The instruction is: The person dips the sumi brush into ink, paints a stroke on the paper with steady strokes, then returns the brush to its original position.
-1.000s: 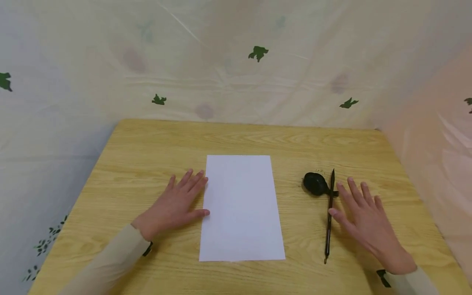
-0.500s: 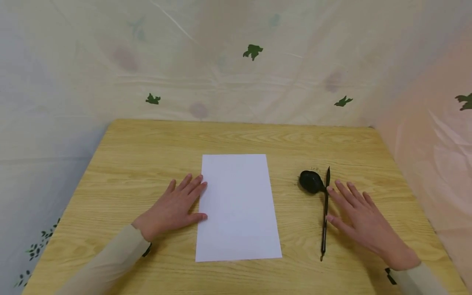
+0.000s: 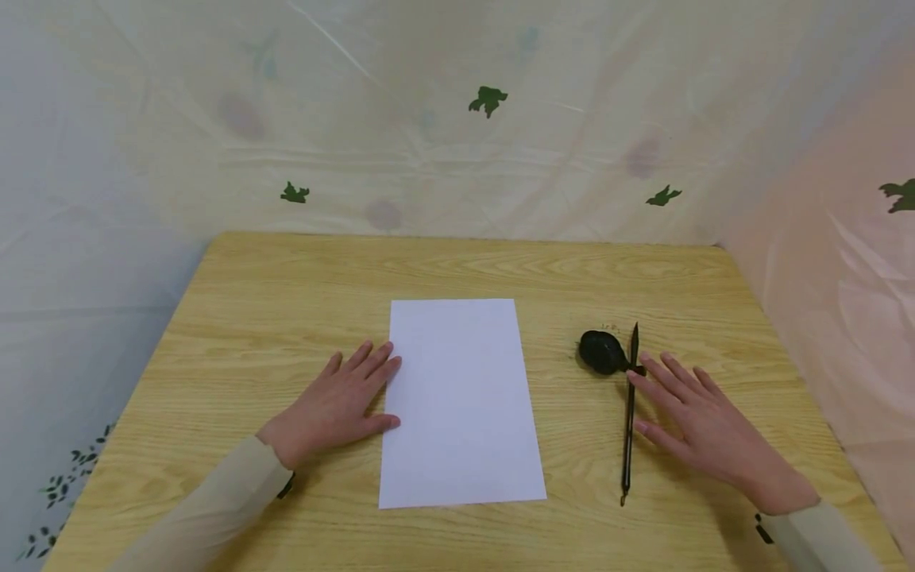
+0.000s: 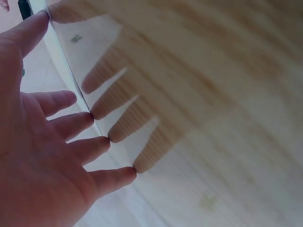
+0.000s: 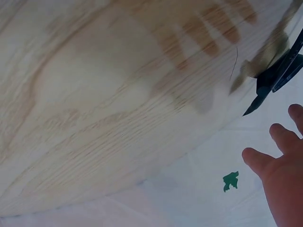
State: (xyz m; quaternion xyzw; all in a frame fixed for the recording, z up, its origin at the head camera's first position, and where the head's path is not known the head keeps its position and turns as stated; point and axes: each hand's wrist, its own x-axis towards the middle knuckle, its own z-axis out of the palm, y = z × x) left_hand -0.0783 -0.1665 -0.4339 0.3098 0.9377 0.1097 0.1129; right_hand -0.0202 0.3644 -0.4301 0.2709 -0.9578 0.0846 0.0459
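Observation:
A blank white sheet of paper [image 3: 461, 405] lies upright in the middle of the table. My left hand [image 3: 332, 409] rests at its left edge, fingers spread, with thumb and fingertips overlapping the paper; in the left wrist view those fingertips meet their reflections on the glossy surface. To the right, a dark writing brush [image 3: 629, 437] lies with its pointed tip away from me and a small hanging loop at the near end. It leans across the narrow end of a black rounded dish [image 3: 602, 353]. My right hand [image 3: 704, 429] hovers just right of the brush, fingers extended, index fingertip overlapping the handle.
The wood-grain table [image 3: 314, 274] is bordered by pale cloth [image 3: 429, 103] printed with green birds, at the back and both sides. Faint small marks show on the table just behind the dish. Both forearms wear light sleeves.
The head view has shifted slightly, sliding everything left. My right hand has turned a little and come closer to the brush and dish. My left hand stays at the paper's edge.

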